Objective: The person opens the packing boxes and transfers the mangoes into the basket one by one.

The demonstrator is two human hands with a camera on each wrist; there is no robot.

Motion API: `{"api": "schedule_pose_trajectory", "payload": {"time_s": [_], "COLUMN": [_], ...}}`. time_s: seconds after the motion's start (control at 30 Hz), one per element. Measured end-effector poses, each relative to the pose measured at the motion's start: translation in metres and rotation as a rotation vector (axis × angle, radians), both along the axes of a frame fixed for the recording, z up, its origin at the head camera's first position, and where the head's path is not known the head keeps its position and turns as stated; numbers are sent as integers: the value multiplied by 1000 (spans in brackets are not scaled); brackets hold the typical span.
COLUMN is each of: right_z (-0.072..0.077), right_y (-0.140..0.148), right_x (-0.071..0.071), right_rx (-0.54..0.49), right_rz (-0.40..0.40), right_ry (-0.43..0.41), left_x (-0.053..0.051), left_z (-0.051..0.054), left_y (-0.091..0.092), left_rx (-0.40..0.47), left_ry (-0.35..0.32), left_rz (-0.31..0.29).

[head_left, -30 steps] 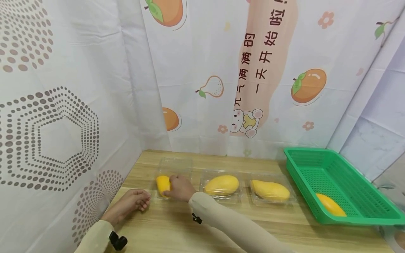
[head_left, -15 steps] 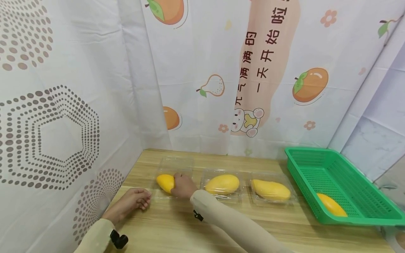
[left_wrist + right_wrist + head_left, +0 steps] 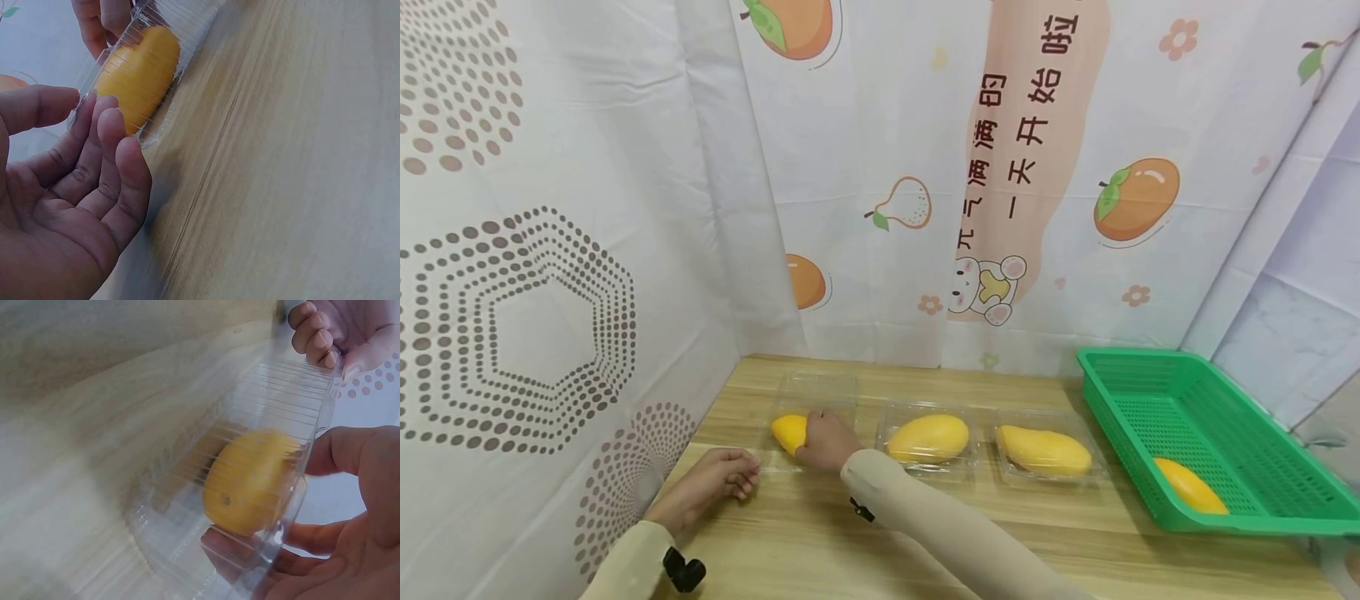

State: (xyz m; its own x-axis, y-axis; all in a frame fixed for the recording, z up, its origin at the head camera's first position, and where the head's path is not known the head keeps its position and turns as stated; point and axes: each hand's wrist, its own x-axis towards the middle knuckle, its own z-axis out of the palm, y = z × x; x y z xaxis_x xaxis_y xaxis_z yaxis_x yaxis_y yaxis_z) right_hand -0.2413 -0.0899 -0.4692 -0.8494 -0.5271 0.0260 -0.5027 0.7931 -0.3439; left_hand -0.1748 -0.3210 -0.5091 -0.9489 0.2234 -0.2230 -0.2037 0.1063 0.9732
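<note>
My right hand [image 3: 831,442] reaches into an open clear plastic clamshell box [image 3: 294,394] and grips a yellow mango [image 3: 790,433]. In the right wrist view its thumb and fingers are on either side of the mango [image 3: 247,481], which looks slightly blurred. At the box's near left corner, my left hand [image 3: 718,479] pinches the rim between thumb and index finger. The left wrist view shows this pinch, with the left hand's [image 3: 81,194] other fingers loosely bent beside the box wall. Behind the mango the raised lid [image 3: 816,390] leans back.
To the right stand two more clear boxes, one with a mango [image 3: 928,439] and another with a mango [image 3: 1045,452]. A green plastic basket [image 3: 1131,437] at the far right holds one mango [image 3: 1191,486]. Printed curtains [image 3: 865,275] hang behind and left of the wooden table [image 3: 865,542].
The mango in the left box has turned from nearly upright to slanting. My right hand moved slightly right with it, then a little back left. My left hand stays at the corner.
</note>
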Motion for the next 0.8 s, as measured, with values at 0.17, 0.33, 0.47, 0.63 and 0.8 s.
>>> {"api": "schedule_pose_trajectory", "payload": {"time_s": [0.17, 0.33, 0.47, 0.63, 0.8], "right_z": [-1, -6, -7, 0, 1], "right_y": [-5, -7, -7, -5, -5], "right_x": [-1, -4, -6, -6, -6], "right_rx": [33, 63, 114, 147, 101], "right_rz": [-5, -15, 3, 40, 31], "right_ry": [35, 55, 73, 69, 31], "left_x": [0, 0, 0, 0, 0], "left_z": [0, 0, 0, 1, 2], "left_y": [0, 0, 1, 0, 0], "left_rx": [0, -6, -7, -21, -20], "left_ry": [1, 3, -1, -3, -16], "left_rz": [4, 0, -1, 11, 11]}}
